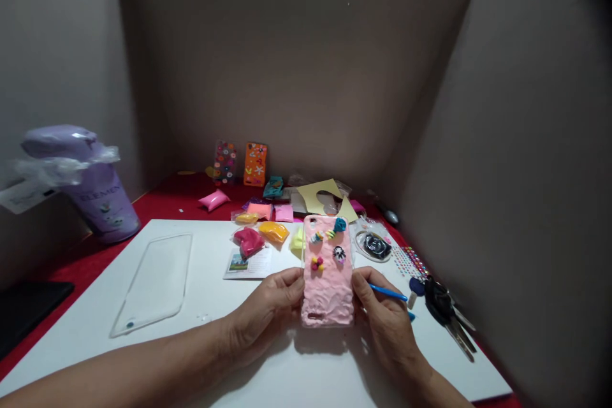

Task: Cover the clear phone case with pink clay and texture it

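Between both hands a phone case (pixel 327 296) is held up, its back coated in rippled pink clay. Small clay pieces sit on its upper half: a teal swirl, striped bits, a black-and-white round one and a pink-and-yellow flower. My left hand (pixel 268 303) pinches the case's left edge between thumb and fingers. On the opposite edge, my right hand (pixel 385 312) grips the case and also has a blue modelling tool (pixel 388 292) tucked between its fingers. The fingertips behind the case are hidden.
A clear case (pixel 157 280) lies left on the white board (pixel 215 363). Clay packets, a red one (pixel 248 241) among them, lie beyond the hands. Keys (pixel 447 312) and rhinestones (pixel 411 262) are at right. Two decorated cases, one orange (pixel 255 164), stand behind; a purple tumbler (pixel 98 197) stands left.
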Motion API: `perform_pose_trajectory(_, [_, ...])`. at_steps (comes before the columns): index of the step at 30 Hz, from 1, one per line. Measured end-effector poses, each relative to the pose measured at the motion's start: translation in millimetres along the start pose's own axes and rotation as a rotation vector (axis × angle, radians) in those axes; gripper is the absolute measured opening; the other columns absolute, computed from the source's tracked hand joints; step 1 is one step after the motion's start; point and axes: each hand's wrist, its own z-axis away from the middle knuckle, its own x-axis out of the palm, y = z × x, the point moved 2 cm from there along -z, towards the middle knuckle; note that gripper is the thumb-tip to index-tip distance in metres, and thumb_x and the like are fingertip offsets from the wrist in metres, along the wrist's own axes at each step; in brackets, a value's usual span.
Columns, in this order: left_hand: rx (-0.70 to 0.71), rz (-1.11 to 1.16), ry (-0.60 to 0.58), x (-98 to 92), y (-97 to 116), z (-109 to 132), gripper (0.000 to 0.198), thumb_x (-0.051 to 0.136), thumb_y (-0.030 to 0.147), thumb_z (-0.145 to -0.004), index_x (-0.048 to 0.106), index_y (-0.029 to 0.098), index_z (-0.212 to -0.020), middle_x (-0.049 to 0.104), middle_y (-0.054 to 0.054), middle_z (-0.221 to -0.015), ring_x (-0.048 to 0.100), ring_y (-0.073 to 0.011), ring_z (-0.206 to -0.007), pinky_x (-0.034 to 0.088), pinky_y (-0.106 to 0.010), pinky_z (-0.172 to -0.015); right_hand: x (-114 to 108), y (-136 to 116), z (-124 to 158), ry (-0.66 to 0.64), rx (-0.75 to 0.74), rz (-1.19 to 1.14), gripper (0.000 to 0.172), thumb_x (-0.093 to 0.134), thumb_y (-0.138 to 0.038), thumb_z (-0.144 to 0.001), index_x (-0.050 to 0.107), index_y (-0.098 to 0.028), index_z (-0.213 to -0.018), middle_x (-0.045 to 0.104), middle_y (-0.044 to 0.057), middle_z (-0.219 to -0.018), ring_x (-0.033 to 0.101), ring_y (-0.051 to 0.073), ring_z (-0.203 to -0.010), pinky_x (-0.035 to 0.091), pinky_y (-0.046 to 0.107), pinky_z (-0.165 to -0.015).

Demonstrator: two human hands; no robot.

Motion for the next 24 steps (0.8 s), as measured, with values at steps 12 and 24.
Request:
perform_pose_trajectory(12, [-0.085, 0.188, -0.118, -1.0, -5.3, -4.7, 0.028, 0.048, 0.018, -0.088, 0.062, 0.009, -0.111, 0.065, -0.017, -0.105, 0.058, -0.0267, -0.105, 0.039, -0.041, -0.093, 0.1, -8.6, 8.0, 0.058, -0.157, 0.145, 0.026, 0.053, -0.043, -0.084, 0.055, -0.019, -0.073, 0.046, -0.003, -0.064, 0.04, 0.012, -0.06, 0.035, 0.022, -0.055])
perform_pose_trajectory(24, [-0.05, 0.205, -0.099, -7.2, -0.4, -4.0, 0.035, 0.05, 0.025, -0.088, 0.054, 0.011, -0.119, 0.06, -0.02, -0.117, 0.058, -0.0314, -0.106, 0.04, -0.05, -0.092, 7.8, -3.9, 5.0, 0.074, -0.14, 0.121, 0.027, 0.05, -0.044, -0.086, 0.057, -0.019, -0.086, 0.055, -0.001, -0.066, 0.047, 0.01, -0.05, 0.039, 0.021, -0.043])
